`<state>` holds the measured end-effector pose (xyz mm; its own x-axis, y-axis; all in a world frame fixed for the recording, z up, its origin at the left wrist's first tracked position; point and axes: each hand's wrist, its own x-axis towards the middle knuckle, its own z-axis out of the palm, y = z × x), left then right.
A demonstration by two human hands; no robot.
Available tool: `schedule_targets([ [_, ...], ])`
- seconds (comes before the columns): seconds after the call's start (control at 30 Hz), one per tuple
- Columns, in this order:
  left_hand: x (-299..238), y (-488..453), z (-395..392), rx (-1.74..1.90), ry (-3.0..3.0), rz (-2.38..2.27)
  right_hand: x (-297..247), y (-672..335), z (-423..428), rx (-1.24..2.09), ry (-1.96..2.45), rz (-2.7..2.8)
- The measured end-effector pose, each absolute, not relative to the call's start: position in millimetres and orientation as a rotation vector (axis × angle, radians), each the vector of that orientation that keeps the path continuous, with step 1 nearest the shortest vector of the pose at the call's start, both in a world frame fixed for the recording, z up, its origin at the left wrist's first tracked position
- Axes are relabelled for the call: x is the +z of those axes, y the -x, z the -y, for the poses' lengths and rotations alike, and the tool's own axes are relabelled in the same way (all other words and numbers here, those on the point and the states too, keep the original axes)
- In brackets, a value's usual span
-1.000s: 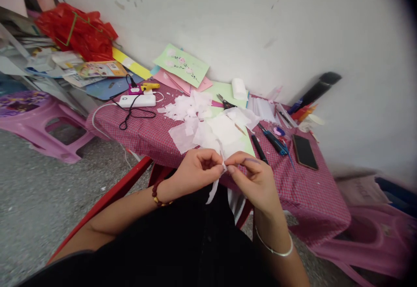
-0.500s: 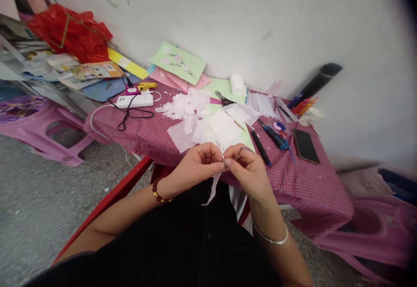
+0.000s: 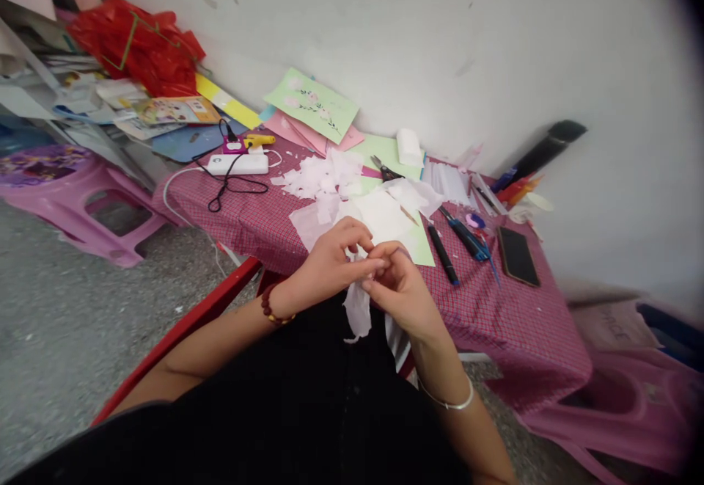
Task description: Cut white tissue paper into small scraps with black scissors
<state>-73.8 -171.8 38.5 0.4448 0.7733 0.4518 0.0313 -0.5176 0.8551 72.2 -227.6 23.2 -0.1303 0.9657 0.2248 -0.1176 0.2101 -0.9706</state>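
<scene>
Both hands meet just in front of the table's near edge, above my lap. Pinched between the fingers is a piece of thin white tissue paper (image 3: 358, 312), its torn lower end hanging down. My left hand (image 3: 341, 259) has thumb and fingers bent around it from the left. My right hand (image 3: 402, 285) has its fingers curled against the left fingertips at the paper's top, which they partly hide. Behind the hands, white paper sheets (image 3: 379, 213) lie over a light green sheet (image 3: 422, 246). Small torn paper scraps (image 3: 319, 175) are heaped farther back.
Scissors (image 3: 385, 169), a black marker (image 3: 443, 254), a blue-handled tool (image 3: 465, 237) and a phone (image 3: 518, 256) lie on the checked tablecloth (image 3: 506, 323). A white power strip (image 3: 237, 164) with cables and a yellow glue gun (image 3: 258, 140) are left. Pink stools (image 3: 99, 206) flank the table.
The hanging paper shows wider now, where a narrow strip hung before. My left hand has shifted its fingers over the right fingertips, and the whole view has moved slightly.
</scene>
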Motion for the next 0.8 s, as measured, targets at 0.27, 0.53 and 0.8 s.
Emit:
schedule_targets([
  [0.27, 41, 83, 161, 0.871, -1.77, -0.598, 7, -70, 220, 1.09, 0.957, 1.258],
  [0.53, 28, 131, 134, 0.416, -1.766, -0.57, 25, -101, 224, 0.94, 0.97, 1.231],
  [0.8, 29, 125, 148, 0.971, -1.219, -0.613, 21, -118, 221, 0.875, 1.13, 1.424],
])
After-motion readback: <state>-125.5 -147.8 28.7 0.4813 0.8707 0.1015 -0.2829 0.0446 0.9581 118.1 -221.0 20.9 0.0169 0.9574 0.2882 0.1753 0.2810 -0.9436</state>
